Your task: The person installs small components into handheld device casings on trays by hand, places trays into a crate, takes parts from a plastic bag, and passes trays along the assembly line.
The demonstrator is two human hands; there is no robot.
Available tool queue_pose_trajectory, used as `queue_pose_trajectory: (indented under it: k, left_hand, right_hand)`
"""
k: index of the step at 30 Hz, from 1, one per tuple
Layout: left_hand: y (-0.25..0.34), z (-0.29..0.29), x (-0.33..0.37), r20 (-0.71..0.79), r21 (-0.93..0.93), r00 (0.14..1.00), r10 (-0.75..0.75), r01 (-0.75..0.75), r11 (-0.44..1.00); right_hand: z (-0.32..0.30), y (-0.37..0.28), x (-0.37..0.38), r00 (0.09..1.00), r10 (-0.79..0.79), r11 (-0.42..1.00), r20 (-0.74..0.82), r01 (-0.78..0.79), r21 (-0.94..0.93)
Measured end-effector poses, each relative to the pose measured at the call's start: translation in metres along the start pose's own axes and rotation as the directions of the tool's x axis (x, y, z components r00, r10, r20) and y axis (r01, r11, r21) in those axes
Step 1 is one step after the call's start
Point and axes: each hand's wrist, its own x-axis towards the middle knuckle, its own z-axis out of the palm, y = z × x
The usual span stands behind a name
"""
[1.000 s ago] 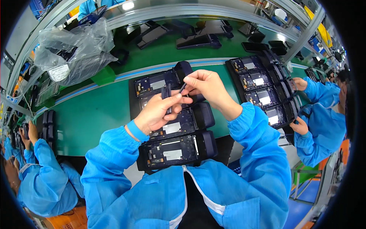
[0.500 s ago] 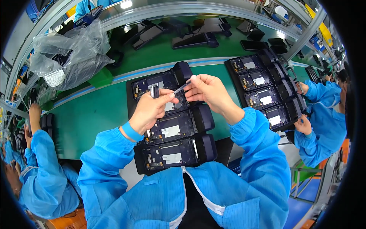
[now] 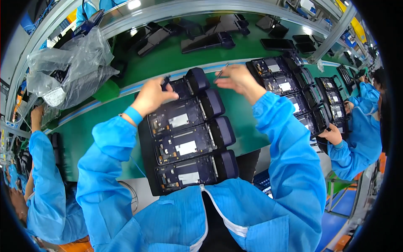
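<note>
A row of opened dark-blue handheld device housings (image 3: 187,147) lies on a black tray (image 3: 147,168) in front of me, each with a white rectangle inside and a bulky raised end at the right. Over the far left part of the row, my left hand (image 3: 152,97) is closed around a small dark piece (image 3: 165,83), its kind unclear. My left thumb reaches over the farthest housing (image 3: 181,89). To the right of that housing, my right hand (image 3: 238,80) pinches a thin dark stick-like thing (image 3: 221,72), held above the bench and apart from the housings.
Another tray of similar housings (image 3: 285,86) stands to the right, by a co-worker's hand (image 3: 332,135). Beyond the metal rail, dark devices (image 3: 205,42) lie on a green belt (image 3: 168,63). Clear plastic bags (image 3: 79,67) hang at the left, near another co-worker's sleeve (image 3: 46,176).
My hands have moved apart and away from me, the left toward the left, the right toward the right. The thin thing is now only in my right hand. The right-hand co-worker's tray shows more housings behind.
</note>
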Motion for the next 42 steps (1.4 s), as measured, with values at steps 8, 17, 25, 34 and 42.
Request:
queue_pose_trajectory:
  k: [8, 17, 25, 34, 42]
  left_hand:
    - [0.012, 0.017, 0.012, 0.113, 0.309, 0.987, 0.116, -0.146, 0.94]
    - [0.026, 0.006, 0.004, 0.05, 0.058, 0.996, 0.072, -0.075, 0.996]
    - [0.03, 0.003, -0.003, 0.038, -0.007, 0.999, 0.031, -0.03, 1.0]
    - [0.027, 0.012, -0.001, 0.053, -0.077, 0.998, 0.024, -0.02, 0.997]
    - [0.013, 0.019, 0.003, -0.009, -0.003, 0.987, 0.159, -0.159, 0.987]
  right_hand:
    - [0.013, -0.007, 0.01, 0.972, 0.124, 0.987, 0.201, -0.14, 0.072]
    - [0.009, 0.001, 0.027, 0.927, 0.199, 0.976, 0.318, -0.216, 0.017]
    - [0.032, 0.005, 0.028, 0.87, 0.253, 0.967, 0.422, -0.241, -0.082]
    - [0.042, 0.001, 0.017, 0.909, 0.148, 0.988, 0.389, -0.118, -0.101]
    - [0.036, 0.008, 0.027, 0.91, 0.129, 0.986, 0.394, -0.076, -0.148]
